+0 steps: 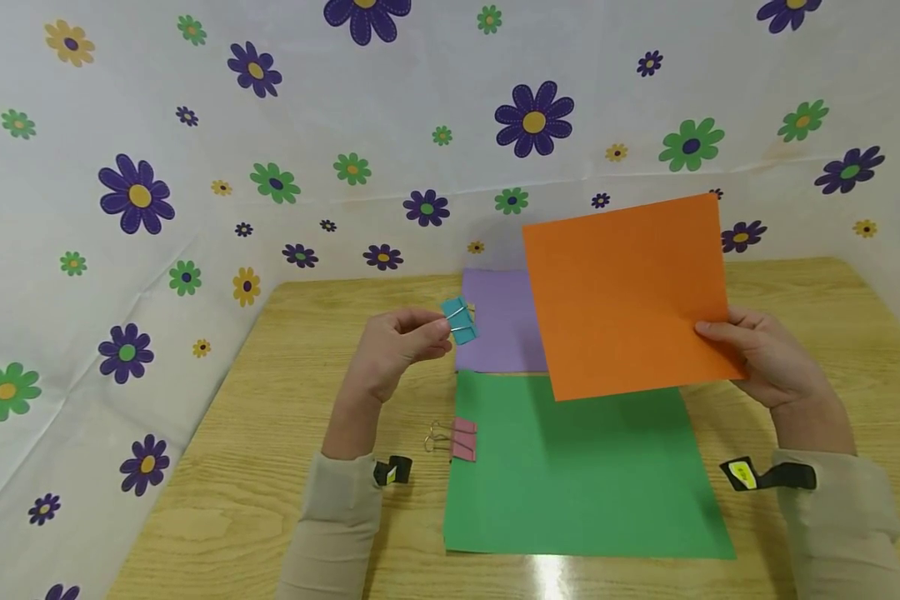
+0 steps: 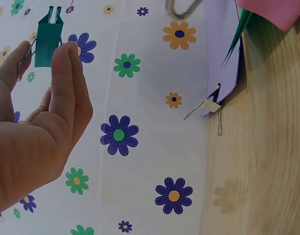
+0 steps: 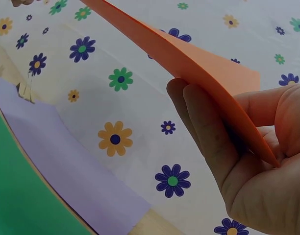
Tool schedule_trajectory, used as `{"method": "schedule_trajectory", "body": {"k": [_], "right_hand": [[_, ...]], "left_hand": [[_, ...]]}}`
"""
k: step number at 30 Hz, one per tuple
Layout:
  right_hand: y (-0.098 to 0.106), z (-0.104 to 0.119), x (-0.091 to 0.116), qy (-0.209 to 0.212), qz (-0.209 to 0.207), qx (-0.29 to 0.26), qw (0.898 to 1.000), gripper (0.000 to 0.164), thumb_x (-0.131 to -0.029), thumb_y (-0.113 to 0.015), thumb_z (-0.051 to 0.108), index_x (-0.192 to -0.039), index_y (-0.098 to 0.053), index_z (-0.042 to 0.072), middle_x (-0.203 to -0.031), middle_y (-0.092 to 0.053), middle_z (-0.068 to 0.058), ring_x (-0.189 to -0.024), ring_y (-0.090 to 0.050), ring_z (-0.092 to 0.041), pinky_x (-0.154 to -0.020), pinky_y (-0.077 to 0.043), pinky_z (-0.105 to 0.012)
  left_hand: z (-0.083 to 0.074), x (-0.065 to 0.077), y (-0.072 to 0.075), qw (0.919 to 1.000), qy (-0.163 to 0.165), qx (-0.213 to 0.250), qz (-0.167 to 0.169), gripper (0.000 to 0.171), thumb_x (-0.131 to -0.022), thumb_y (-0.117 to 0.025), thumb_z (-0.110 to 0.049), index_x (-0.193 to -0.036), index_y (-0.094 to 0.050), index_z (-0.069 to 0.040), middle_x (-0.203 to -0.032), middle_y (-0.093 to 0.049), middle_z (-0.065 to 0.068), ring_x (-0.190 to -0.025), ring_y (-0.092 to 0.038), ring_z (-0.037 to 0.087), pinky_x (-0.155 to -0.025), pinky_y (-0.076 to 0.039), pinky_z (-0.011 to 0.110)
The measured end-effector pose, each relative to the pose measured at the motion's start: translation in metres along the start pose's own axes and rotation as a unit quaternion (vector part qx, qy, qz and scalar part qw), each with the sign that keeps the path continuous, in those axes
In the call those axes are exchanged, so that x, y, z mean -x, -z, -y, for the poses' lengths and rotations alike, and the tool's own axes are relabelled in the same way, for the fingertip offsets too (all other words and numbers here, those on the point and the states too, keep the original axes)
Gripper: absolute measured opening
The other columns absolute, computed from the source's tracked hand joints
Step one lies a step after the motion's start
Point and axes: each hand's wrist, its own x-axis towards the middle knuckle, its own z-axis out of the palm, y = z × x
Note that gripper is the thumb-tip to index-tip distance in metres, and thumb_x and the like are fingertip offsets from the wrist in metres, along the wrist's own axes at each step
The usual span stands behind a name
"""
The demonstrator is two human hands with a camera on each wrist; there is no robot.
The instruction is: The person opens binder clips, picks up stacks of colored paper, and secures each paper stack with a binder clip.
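Observation:
My left hand [image 1: 393, 354] pinches a teal binder clip [image 1: 461, 320] between thumb and fingertips, by its wire handles in the left wrist view. In my right hand [image 1: 783, 367] is orange paper [image 1: 630, 304], held at its lower right corner with the thumb on the near face, raised and tilted. Below the orange paper lies green paper [image 1: 570, 492], with a pink binder clip [image 1: 464, 439] on its left edge. Purple paper [image 1: 498, 329] lies behind the green, partly hidden by the orange paper. A yellowish binder clip [image 3: 26, 93] grips the purple paper's edge.
All this is over a light wooden table [image 1: 217, 500]. A white cloth with printed flowers [image 1: 435, 100] hangs behind the table and along both sides. Dark straps [image 1: 787, 476] are at both wrists, by the beige sleeves [image 1: 836, 508].

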Motion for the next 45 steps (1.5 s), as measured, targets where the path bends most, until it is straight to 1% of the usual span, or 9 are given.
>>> {"method": "schedule_trajectory", "body": {"k": [9,15,19,22,26,31,35,45], "right_hand": [[0.000,0.001,0.001,-0.001,-0.005,0.003,1.000,0.036,-0.105,-0.041,-0.001,-0.118,-0.072,0.013,-0.108,-0.071,-0.004,-0.091,-0.072,-0.019,-0.076,-0.059,-0.031],[0.001,0.002,0.001,0.000,-0.007,0.006,1.000,0.036,-0.105,-0.041,0.000,-0.117,-0.073,0.013,-0.107,-0.071,-0.004,-0.090,-0.072,-0.019,-0.075,-0.059,-0.031],[0.001,0.001,0.001,0.002,-0.005,0.005,1.000,0.036,-0.105,-0.041,0.000,-0.118,-0.072,0.013,-0.108,-0.071,-0.004,-0.090,-0.072,-0.019,-0.076,-0.059,-0.031],[0.001,0.001,0.001,0.001,-0.005,0.005,1.000,0.037,-0.104,-0.041,-0.001,-0.119,-0.072,0.014,-0.108,-0.071,-0.004,-0.090,-0.072,-0.020,-0.076,-0.059,-0.031],[0.001,0.000,0.001,-0.002,-0.005,0.007,1.000,0.037,-0.104,-0.041,-0.001,-0.119,-0.072,0.014,-0.108,-0.071,-0.004,-0.090,-0.073,-0.020,-0.075,-0.059,-0.031],[0.000,0.001,0.000,0.002,-0.002,0.010,1.000,0.037,-0.104,-0.041,-0.001,-0.119,-0.072,0.013,-0.108,-0.071,-0.005,-0.090,-0.073,-0.020,-0.075,-0.059,-0.031],[-0.001,0.001,0.001,0.002,-0.004,0.009,1.000,0.036,-0.104,-0.041,-0.001,-0.119,-0.072,0.013,-0.108,-0.071,-0.005,-0.090,-0.073,-0.020,-0.075,-0.059,-0.031],[-0.003,0.002,0.001,0.002,-0.008,0.014,1.000,0.036,-0.104,-0.042,-0.001,-0.119,-0.072,0.013,-0.108,-0.071,-0.005,-0.090,-0.073,-0.020,-0.075,-0.059,-0.031]], "left_hand": [[-0.001,0.000,-0.004,0.9997,-0.006,0.017,-0.014,0.032,-0.094,-0.067,-0.007,-0.117,-0.061,0.014,-0.093,-0.066,0.005,-0.080,-0.070,0.015,-0.083,-0.058,0.032],[-0.005,0.001,-0.009,0.9994,-0.013,0.012,-0.030,0.031,-0.093,-0.070,-0.009,-0.115,-0.063,0.012,-0.092,-0.066,0.006,-0.078,-0.070,0.015,-0.080,-0.058,0.031],[-0.006,0.004,-0.013,0.9993,-0.024,-0.003,-0.029,0.030,-0.091,-0.071,-0.009,-0.112,-0.065,0.011,-0.093,-0.066,0.006,-0.077,-0.071,0.015,-0.079,-0.058,0.032],[-0.007,0.006,-0.017,0.9991,-0.032,-0.016,-0.021,0.028,-0.091,-0.072,-0.009,-0.110,-0.067,0.010,-0.091,-0.066,0.007,-0.075,-0.071,0.016,-0.079,-0.059,0.033],[-0.008,0.007,-0.022,0.9989,-0.034,-0.029,-0.015,0.028,-0.090,-0.073,-0.011,-0.108,-0.068,0.009,-0.089,-0.067,0.007,-0.073,-0.070,0.016,-0.079,-0.059,0.035],[-0.007,0.006,-0.026,0.9990,-0.032,-0.025,-0.021,0.025,-0.089,-0.074,-0.011,-0.105,-0.068,0.008,-0.087,-0.067,0.007,-0.072,-0.070,0.016,-0.078,-0.059,0.035],[-0.006,0.005,-0.028,0.9990,-0.027,-0.030,-0.018,0.026,-0.088,-0.075,-0.013,-0.104,-0.069,0.007,-0.087,-0.068,0.007,-0.072,-0.069,0.017,-0.077,-0.059,0.035],[-0.010,0.009,-0.030,0.9983,-0.035,-0.040,-0.025,0.028,-0.088,-0.076,-0.018,-0.102,-0.071,0.005,-0.086,-0.069,0.007,-0.071,-0.069,0.018,-0.075,-0.059,0.036]]}}
